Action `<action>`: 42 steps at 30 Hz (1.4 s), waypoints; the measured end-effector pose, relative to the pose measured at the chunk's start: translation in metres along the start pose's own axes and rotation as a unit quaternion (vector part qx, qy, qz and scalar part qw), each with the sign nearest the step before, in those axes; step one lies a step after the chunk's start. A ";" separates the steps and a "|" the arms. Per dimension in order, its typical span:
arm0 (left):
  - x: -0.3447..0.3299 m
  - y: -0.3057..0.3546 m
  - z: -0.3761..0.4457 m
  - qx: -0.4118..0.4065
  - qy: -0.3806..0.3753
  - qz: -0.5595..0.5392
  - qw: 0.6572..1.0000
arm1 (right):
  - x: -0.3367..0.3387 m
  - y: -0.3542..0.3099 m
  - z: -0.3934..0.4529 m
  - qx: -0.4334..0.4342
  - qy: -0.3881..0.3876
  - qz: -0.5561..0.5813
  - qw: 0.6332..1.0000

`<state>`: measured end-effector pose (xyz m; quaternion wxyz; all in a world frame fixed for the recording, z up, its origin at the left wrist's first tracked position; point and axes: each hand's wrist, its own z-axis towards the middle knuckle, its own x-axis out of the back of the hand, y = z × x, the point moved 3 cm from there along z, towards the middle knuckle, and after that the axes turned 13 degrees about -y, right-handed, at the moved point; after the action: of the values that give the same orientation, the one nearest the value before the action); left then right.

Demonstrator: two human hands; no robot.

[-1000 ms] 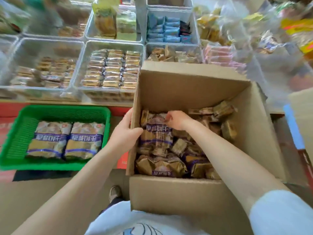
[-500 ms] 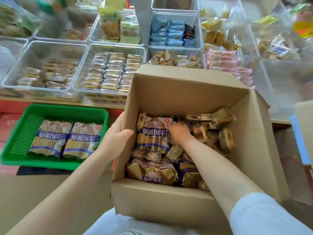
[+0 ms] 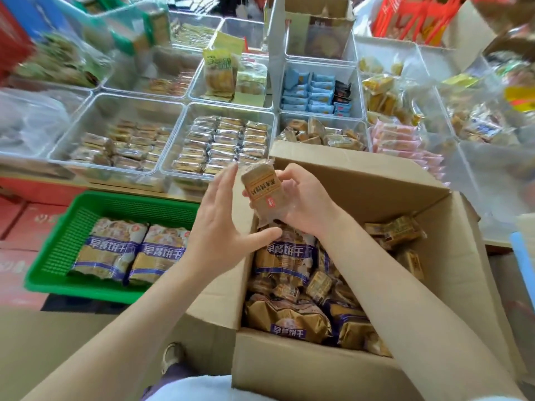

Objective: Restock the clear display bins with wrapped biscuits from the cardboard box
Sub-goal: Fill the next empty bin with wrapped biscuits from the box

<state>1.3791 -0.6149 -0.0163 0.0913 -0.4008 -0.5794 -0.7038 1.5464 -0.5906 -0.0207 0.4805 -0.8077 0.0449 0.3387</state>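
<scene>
My right hand (image 3: 301,198) holds a small wrapped biscuit (image 3: 262,188) up above the far left corner of the open cardboard box (image 3: 289,369). Its fingers curl round the clear wrapper. My left hand (image 3: 223,227) is beside the biscuit with straight fingers, its thumb reaching under the packet's lower end. The box holds large biscuit bags (image 3: 286,253) and several small wrapped biscuits (image 3: 393,231). Just beyond my hands sits a clear display bin (image 3: 173,157) with neat rows of wrapped biscuits. Another clear bin (image 3: 66,151) to its left is partly filled.
A green plastic basket (image 3: 58,241) with two large biscuit bags stands on the floor left of the box. More clear bins of blue (image 3: 312,94), pink (image 3: 399,140) and yellow (image 3: 379,94) packets fill the shelf behind. My shoe (image 3: 170,357) shows beside the box's near left corner.
My right hand has come up out of the box with a small wrapped biscuit. My left hand let go of the box's left wall and rose beside the packet. The view tilted up.
</scene>
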 end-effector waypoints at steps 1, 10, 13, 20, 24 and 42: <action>0.011 -0.003 0.005 -0.008 0.009 0.010 1.000 | -0.016 0.000 0.007 -0.008 -0.007 -0.024 1.000; 0.134 -0.134 0.037 0.025 0.028 0.100 0.994 | -0.102 0.018 0.145 -0.074 0.060 -0.299 0.950; 0.172 -0.208 0.051 0.040 0.010 0.109 0.993 | -0.129 0.031 0.216 -0.094 0.095 -0.399 0.907; 0.251 -0.392 0.081 0.157 -0.059 0.128 0.978 | -0.145 0.051 0.387 -0.138 0.178 -0.381 0.897; 0.280 -0.460 0.114 0.218 -0.032 0.146 0.964 | -0.138 0.050 0.462 -0.128 0.213 -0.411 0.877; 0.269 -0.512 0.147 0.191 -0.055 0.236 0.951 | -0.109 0.081 0.632 -0.133 0.183 -0.539 0.811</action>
<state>0.9647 -0.2344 -0.2156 0.2974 -0.5391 -0.5963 -0.5151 1.1119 -0.1511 -0.2118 0.4563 -0.8059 -0.3556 -0.1260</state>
